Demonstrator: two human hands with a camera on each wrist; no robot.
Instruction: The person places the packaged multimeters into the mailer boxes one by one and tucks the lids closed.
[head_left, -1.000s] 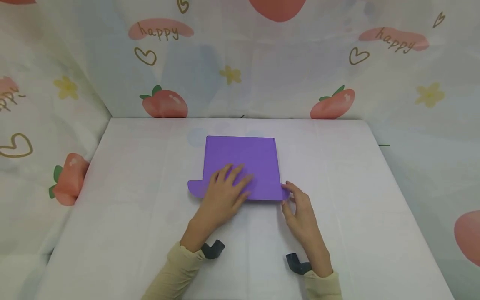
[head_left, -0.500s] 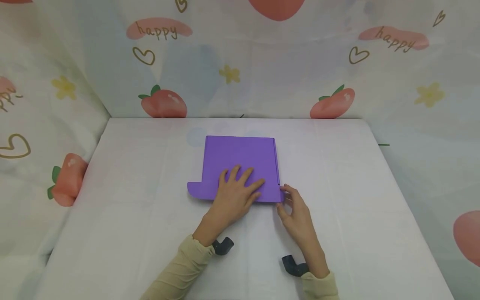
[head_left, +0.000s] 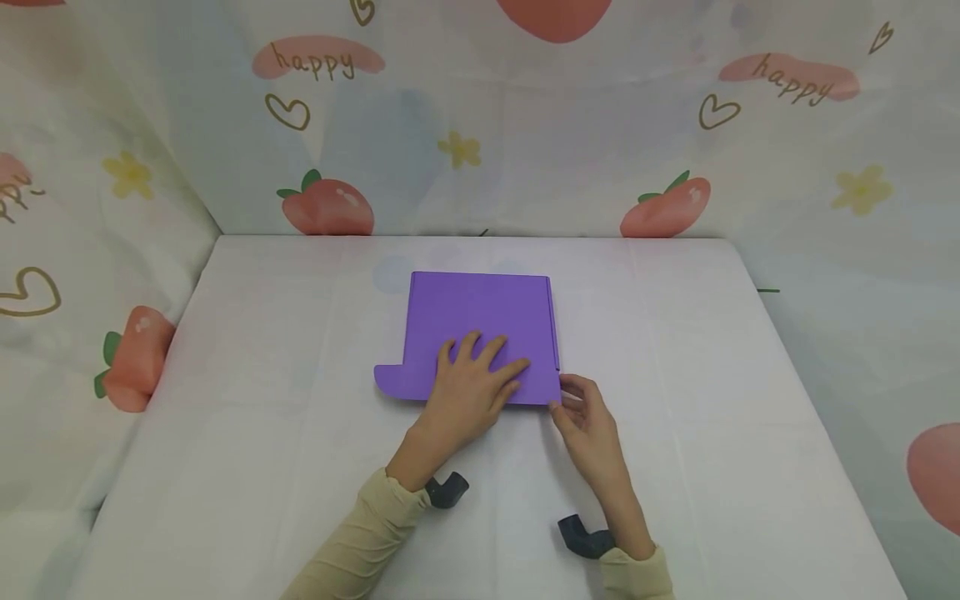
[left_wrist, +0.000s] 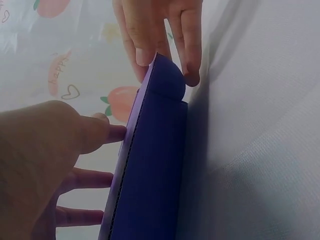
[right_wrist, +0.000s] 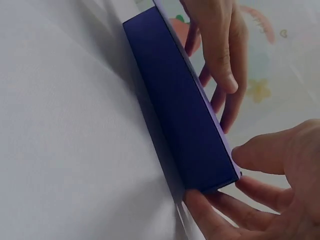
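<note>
A purple cardboard box [head_left: 480, 304] lies on the white table, its lid down over the top. A rounded flap [head_left: 387, 381] sticks out from its front left corner. My left hand [head_left: 467, 392] rests on the front part of the lid with its fingers spread. At the front right corner, my right hand [head_left: 591, 429] pinches the box, thumb at the front edge and fingers curled along the side. The right wrist view shows the dark front wall [right_wrist: 180, 100] between lid and table, with the right thumb [right_wrist: 262, 152] at the lid's corner.
The white table [head_left: 750, 467] reaches out around the box. Behind it and at the sides hangs a printed cloth [head_left: 525, 125] with peaches, hearts and "happy". A dark curved piece is worn at each wrist, the left [head_left: 447, 490] and the right [head_left: 585, 537].
The right-hand flap, earlier sticking out, no longer shows beyond the box's right side. My left hand has slid right across the lid and spread flatter; my right hand has shifted slightly left.
</note>
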